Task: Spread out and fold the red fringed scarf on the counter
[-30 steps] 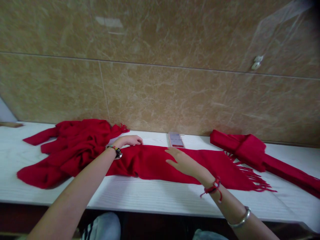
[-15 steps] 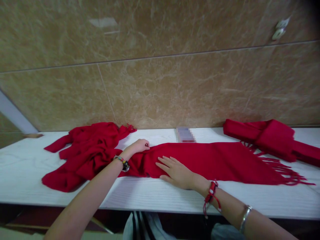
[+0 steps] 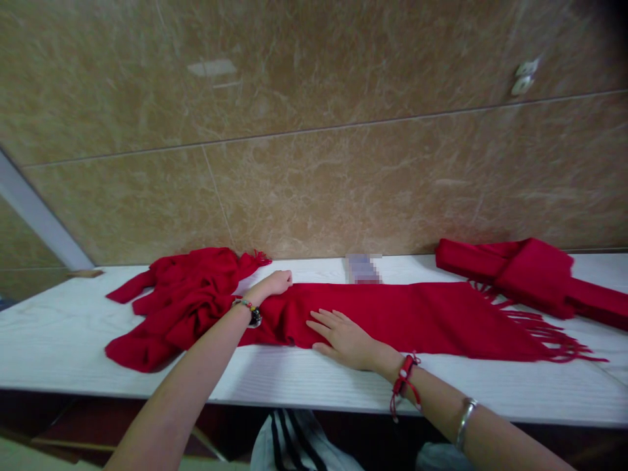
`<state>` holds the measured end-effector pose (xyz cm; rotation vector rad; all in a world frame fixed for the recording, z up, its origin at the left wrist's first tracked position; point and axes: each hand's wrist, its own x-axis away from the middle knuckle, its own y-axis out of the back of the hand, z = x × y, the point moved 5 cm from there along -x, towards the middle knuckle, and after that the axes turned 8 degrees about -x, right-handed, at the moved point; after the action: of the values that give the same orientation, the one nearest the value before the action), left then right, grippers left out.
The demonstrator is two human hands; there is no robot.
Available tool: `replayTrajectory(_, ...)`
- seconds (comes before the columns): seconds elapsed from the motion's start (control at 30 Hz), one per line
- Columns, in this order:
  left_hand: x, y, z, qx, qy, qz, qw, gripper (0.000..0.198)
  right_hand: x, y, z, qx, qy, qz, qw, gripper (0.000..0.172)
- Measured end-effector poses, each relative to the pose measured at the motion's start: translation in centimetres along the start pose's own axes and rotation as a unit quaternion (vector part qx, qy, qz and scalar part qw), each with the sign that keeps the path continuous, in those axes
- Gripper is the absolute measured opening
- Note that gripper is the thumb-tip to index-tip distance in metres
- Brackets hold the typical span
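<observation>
A long red scarf (image 3: 422, 317) with a fringed right end lies stretched along the white table (image 3: 59, 327). My right hand (image 3: 343, 337) rests flat on it near the front edge, fingers spread and pointing left. My left hand (image 3: 275, 284) sits at the scarf's far edge with its fingers curled onto the cloth; whether it grips the cloth I cannot make out. To the left the scarf runs into a crumpled red heap (image 3: 176, 304).
A folded red scarf (image 3: 530, 275) lies at the back right of the table. A small blurred card or box (image 3: 363, 268) stands against the marble wall behind the scarf. Below the table's front edge striped clothing shows.
My right hand slid left along the scarf, from its middle to near the left hand. The left hand stayed at the far edge. The camera view shifted and tilted.
</observation>
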<state>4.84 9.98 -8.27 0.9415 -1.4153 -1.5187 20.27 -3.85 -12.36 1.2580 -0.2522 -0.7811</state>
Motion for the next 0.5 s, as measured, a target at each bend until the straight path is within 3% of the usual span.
replayTrajectory(0.1,-0.6,0.1,1.1,-0.002,0.006,-0.023,1.0,0.015,0.0,0.0,0.0,-0.002,-0.005,0.006,1.0,0.05)
replayTrajectory(0.33,-1.6,-2.0,1.8,0.035,-0.042,-0.047,0.997,0.019,0.1,0.6,0.4,-0.007,0.001,0.011,1.0,0.044)
replayTrajectory(0.5,0.4,-0.8,1.9,0.062,-0.054,-0.094,0.992,0.023,0.1,0.7,0.4,-0.011,0.004,0.01,1.0,0.039)
